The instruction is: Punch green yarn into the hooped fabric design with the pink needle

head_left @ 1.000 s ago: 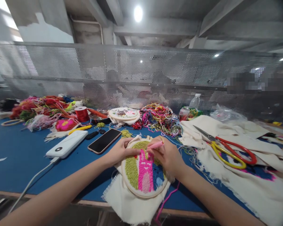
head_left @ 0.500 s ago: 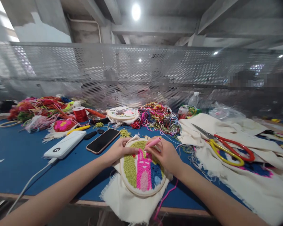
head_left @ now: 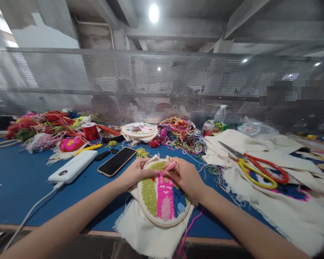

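Note:
A round embroidery hoop (head_left: 164, 223) leans at the table's front edge, cream cloth stretched in it. Looped yarn on the cloth forms a pink rabbit (head_left: 164, 194) between green and dark blue areas. My left hand (head_left: 136, 174) grips the hoop's upper left rim, thumb on the front and fingers behind. With closed fingers my right hand (head_left: 185, 178) holds a pink punch needle (head_left: 171, 166) over the top of the design; its tip is hidden by the fingers. Pink yarn (head_left: 190, 226) hangs below on the right, and frayed cloth (head_left: 145, 233) drapes over the edge.
Left of the hoop lie a phone (head_left: 117, 162) and a white power bank (head_left: 73, 166) with a cable. Red- and yellow-handled scissors (head_left: 255, 167) rest on cream cloth (head_left: 291, 219) at right. Tangled yarn (head_left: 180, 135), a red thread spool (head_left: 90, 131) and another hoop (head_left: 139, 130) stand behind.
My right hand has tipped the punch needle, its handle end moving left and lower. The left hand keeps its grip on the hoop. The whole view has shifted slightly.

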Action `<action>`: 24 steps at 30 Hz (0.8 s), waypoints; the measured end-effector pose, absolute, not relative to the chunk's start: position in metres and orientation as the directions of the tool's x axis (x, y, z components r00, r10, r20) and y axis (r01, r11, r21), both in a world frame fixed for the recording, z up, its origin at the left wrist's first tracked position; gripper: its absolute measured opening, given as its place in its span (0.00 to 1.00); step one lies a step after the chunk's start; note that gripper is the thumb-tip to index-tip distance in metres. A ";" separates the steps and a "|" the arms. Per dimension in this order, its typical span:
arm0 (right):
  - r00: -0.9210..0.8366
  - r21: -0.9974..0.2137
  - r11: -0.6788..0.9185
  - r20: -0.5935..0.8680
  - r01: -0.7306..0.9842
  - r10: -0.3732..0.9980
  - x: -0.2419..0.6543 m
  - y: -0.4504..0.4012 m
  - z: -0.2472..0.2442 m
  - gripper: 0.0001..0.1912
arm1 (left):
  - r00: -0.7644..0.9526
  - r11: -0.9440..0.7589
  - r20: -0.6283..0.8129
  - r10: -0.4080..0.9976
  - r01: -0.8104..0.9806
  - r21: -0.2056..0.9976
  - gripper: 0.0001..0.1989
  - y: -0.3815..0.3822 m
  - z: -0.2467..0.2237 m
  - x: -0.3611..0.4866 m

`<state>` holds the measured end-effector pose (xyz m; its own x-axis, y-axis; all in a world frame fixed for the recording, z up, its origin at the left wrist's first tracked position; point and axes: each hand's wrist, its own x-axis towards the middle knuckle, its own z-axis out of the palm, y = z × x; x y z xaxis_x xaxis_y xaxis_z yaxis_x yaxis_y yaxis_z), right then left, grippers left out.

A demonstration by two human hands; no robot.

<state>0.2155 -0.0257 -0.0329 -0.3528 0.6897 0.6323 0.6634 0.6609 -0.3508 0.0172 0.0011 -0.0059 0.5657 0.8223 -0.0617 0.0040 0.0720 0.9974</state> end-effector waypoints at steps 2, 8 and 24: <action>-0.338 -0.357 0.688 0.672 0.632 0.659 0.217 -0.029 -0.032 0.08 | 0.566 0.071 -0.066 0.822 0.013 0.997 0.16 -0.001 -0.004 0.016; -0.191 -0.463 0.710 0.751 0.531 0.632 0.219 -0.041 -0.026 0.07 | 0.602 -0.012 0.005 0.798 0.008 1.000 0.17 -0.006 0.002 0.012; -0.129 -0.507 0.682 0.745 0.527 0.654 0.222 -0.043 -0.028 0.05 | 0.594 -0.040 0.000 0.804 0.054 0.998 0.18 -0.006 0.004 0.013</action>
<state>0.2223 -0.0427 -0.0277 -0.1292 0.6543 0.7451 0.5274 0.6817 -0.5072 0.0131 -0.0063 0.0039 0.5942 0.8043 0.0002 0.0543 -0.0404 0.9977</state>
